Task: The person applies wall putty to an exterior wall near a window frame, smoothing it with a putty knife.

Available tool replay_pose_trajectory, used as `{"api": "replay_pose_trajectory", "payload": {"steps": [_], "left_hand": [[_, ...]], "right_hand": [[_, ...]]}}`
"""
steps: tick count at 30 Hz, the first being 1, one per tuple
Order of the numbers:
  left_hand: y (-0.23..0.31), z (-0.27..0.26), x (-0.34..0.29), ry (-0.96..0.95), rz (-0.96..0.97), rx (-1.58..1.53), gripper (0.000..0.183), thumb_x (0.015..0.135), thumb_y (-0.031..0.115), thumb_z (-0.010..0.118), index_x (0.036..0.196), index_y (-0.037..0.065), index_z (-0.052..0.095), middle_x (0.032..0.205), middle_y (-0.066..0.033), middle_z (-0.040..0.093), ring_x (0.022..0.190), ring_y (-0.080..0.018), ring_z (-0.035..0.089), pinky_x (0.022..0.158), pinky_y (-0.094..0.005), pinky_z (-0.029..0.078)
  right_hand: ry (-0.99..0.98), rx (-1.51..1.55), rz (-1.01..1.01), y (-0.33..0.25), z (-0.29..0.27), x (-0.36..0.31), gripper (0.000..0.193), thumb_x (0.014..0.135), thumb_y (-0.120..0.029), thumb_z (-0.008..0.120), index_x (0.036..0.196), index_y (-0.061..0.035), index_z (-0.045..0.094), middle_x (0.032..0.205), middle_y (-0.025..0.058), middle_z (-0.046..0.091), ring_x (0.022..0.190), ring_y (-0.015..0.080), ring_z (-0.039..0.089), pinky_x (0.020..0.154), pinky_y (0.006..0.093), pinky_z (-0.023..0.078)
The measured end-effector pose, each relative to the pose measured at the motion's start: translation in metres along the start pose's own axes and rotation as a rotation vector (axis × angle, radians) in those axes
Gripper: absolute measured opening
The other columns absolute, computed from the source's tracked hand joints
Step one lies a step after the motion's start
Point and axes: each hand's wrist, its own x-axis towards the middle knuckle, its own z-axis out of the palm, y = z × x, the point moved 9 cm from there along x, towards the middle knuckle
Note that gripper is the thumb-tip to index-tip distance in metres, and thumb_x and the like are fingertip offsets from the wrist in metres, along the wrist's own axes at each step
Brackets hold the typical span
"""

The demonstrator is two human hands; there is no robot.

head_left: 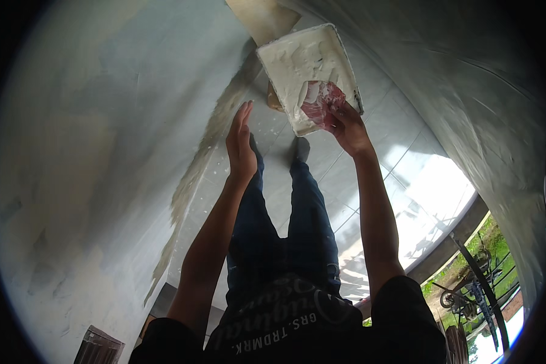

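A rectangular tray (pixel 279 45) full of thick white paste is at the top centre. Over its near right part, my right hand (pixel 350 128) grips a flat reddish scraper (pixel 323 104) smeared with white paste. The scraper's edge is against or just above the paste; I cannot tell which. My left hand (pixel 241 145) is held up to the left of the tray, fingers stretched out and together, with nothing in it. It is nearest to the wall (pixel 103 133), whose surface has pale, patchy coating.
What holds the tray up is mostly hidden; a brownish piece (pixel 275 98) shows below it. White specks dot the tiled floor (pixel 340 176) by my feet. A grey draped sheet (pixel 467 91) hangs at the right. Outside, a motorcycle (pixel 461 300) stands near grass. A dark panel (pixel 98 346) is at lower left.
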Motion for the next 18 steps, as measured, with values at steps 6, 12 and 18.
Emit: {"api": "replay_pose_trajectory", "payload": {"steps": [6,12,18], "left_hand": [[0.077,0.001,0.008,0.025,0.149,-0.052,0.063,0.110,0.037,0.032,0.152,-0.009,0.037,0.153,-0.0280,0.047,0.146,-0.0374,0.043,0.122,-0.0450,0.026],[0.153,-0.029,-0.007,0.095,0.297,-0.070,0.062,0.109,0.037,0.031,0.153,-0.006,0.038,0.154,-0.0250,0.047,0.148,-0.0357,0.040,0.124,-0.0469,0.024],[0.217,-0.063,-0.021,0.226,0.423,-0.018,0.079,0.106,0.061,0.029,0.155,0.000,0.038,0.155,-0.0208,0.048,0.148,-0.0349,0.040,0.123,-0.0490,0.026]], "right_hand": [[-0.094,0.106,-0.132,-0.040,0.042,-0.034,0.041,0.102,-0.012,0.061,0.140,-0.0037,0.051,0.125,0.0093,0.066,0.105,0.0183,0.072,0.085,0.0324,0.066],[-0.323,0.187,-0.189,-0.071,0.108,-0.066,0.033,0.101,-0.009,0.061,0.134,-0.0059,0.057,0.116,0.0076,0.070,0.094,0.0170,0.074,0.072,0.0308,0.068],[-0.398,0.166,-0.241,-0.110,0.172,-0.106,0.027,0.100,-0.008,0.063,0.126,-0.0037,0.063,0.109,0.0103,0.072,0.086,0.0167,0.075,0.069,0.0288,0.068]]}}
